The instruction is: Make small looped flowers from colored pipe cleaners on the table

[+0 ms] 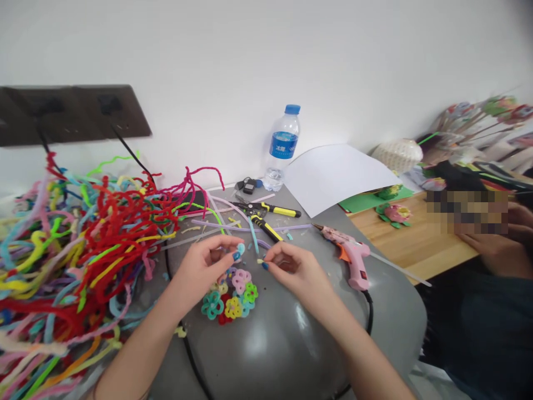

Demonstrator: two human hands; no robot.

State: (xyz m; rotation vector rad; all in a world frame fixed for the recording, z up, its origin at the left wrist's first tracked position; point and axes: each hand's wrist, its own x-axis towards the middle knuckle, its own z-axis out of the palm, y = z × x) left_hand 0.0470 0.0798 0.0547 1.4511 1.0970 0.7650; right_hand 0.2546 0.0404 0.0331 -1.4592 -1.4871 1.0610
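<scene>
Tabletop [287, 350], glossy grey, beneath fuzzy flowers [234, 306], white wall [208, 66] behind.

A small light-blue piece [241, 248] and tiny pale-yellow bit [260, 261] are held apart.

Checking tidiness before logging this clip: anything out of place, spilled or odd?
The fuzzy stems at left lie in a tangled heap, and small scraps litter the gray tabletop. The pink glue gun lies on its side, nozzle right by the end of a lavender stem; contact is unclear. Possibly risky if hot.
</scene>
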